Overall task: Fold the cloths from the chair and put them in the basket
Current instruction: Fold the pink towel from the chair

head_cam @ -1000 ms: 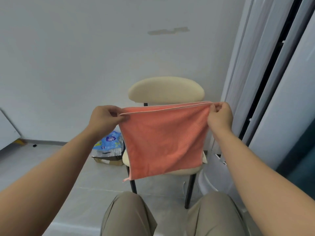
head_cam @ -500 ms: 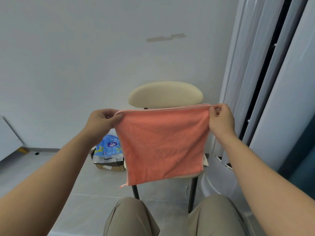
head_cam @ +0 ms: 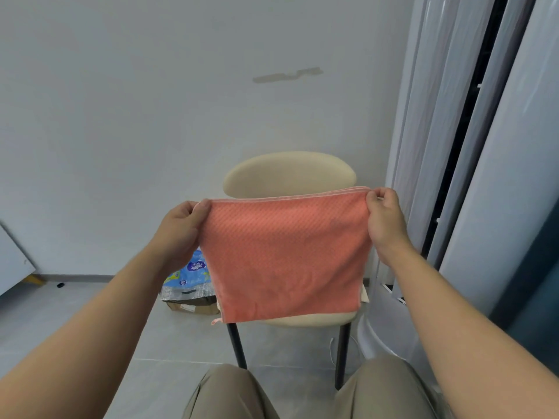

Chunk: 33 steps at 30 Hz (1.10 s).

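An orange cloth (head_cam: 287, 255), doubled over, hangs in the air in front of a cream chair (head_cam: 290, 173). My left hand (head_cam: 181, 225) pinches its top left corner. My right hand (head_cam: 384, 219) pinches the top right corner, where two edges lie together. The cloth is stretched flat between my hands and hides most of the chair seat. No basket is in view.
The chair stands on black legs (head_cam: 237, 346) against a grey wall. A blue packet on a cardboard box (head_cam: 190, 282) lies on the floor left of the chair. A tall white unit (head_cam: 453, 176) rises at the right. My knees (head_cam: 233, 394) are at the bottom.
The view has tilted up a little, so the chair and cloth sit lower in the frame. The cloth stays held at both top corners, now pulled flatter.
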Each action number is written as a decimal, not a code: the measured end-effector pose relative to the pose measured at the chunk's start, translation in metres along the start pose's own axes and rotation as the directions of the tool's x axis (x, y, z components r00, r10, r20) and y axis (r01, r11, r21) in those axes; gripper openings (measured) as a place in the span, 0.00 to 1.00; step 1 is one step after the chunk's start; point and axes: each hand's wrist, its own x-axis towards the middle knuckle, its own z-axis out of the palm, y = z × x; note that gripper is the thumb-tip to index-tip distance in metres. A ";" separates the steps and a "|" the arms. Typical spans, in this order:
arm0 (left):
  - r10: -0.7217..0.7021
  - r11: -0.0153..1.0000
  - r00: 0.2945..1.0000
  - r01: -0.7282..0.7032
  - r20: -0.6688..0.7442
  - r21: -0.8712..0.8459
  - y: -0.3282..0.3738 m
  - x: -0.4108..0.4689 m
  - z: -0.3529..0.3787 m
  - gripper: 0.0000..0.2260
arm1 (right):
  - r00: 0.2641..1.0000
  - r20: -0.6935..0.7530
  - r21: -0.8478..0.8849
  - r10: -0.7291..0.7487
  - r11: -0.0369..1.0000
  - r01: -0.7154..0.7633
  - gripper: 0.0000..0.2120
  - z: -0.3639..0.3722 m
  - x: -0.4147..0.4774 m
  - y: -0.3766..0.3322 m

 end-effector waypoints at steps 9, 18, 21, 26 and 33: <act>-0.062 0.998 0.998 0.062 -0.018 -0.032 -0.009 0.007 -0.001 0.17 | 0.990 0.143 0.035 0.000 0.999 -0.005 0.13 -0.012 0.001 -0.014; -0.225 0.966 0.969 0.235 0.099 -0.110 -0.016 0.002 0.008 0.16 | 0.857 0.484 0.378 0.175 0.842 -0.385 0.24 -0.028 -0.004 -0.014; -0.329 0.939 0.943 0.322 -0.043 -0.124 -0.018 0.011 0.019 0.16 | 0.924 0.234 0.224 0.303 0.908 -0.355 0.16 -0.010 0.003 0.000; -0.170 0.983 0.958 0.149 -0.231 -0.105 -0.028 -0.006 0.059 0.10 | 0.977 -0.181 0.082 0.115 0.991 -0.102 0.10 0.026 -0.031 -0.013; -0.054 0.980 0.995 0.035 -0.089 -0.196 -0.024 -0.059 0.122 0.10 | 0.984 0.108 0.045 -0.142 0.989 0.138 0.08 0.098 -0.120 -0.021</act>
